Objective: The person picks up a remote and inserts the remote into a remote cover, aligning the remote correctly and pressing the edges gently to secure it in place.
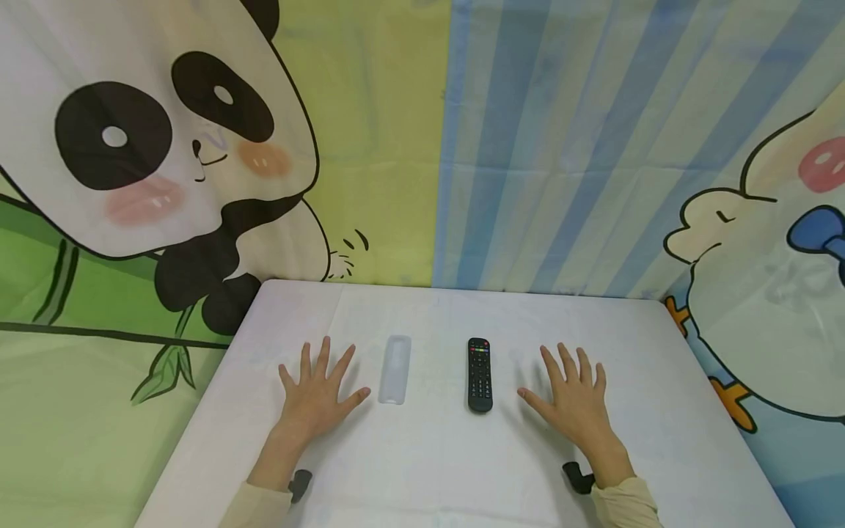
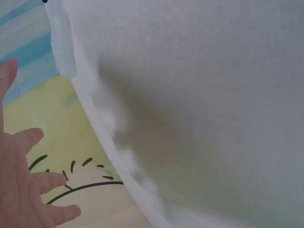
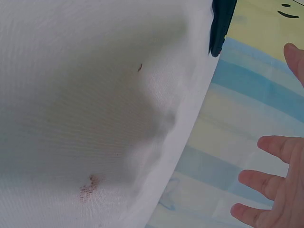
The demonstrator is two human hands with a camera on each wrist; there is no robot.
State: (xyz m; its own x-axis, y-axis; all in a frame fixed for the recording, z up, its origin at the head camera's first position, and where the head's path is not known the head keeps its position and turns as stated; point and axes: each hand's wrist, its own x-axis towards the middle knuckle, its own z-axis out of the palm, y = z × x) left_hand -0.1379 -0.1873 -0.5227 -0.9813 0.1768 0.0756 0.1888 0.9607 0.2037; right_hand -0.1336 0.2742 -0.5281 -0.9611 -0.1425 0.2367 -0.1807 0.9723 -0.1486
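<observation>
L hand: flat, fingers spread, on bench, holds nothing | R hand: same | between: translucent remote cover, black remote, apart

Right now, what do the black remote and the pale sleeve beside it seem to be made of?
Black remote: likely hard plastic, matte, with rows of small buttons. Pale sleeve: probably soft silicone, frosted and translucent, since the white table shows through it.

Lighting is bright, even and diffuse. Head view bends at its edges. Wrist views are soft, with broad grey shadows.
</observation>
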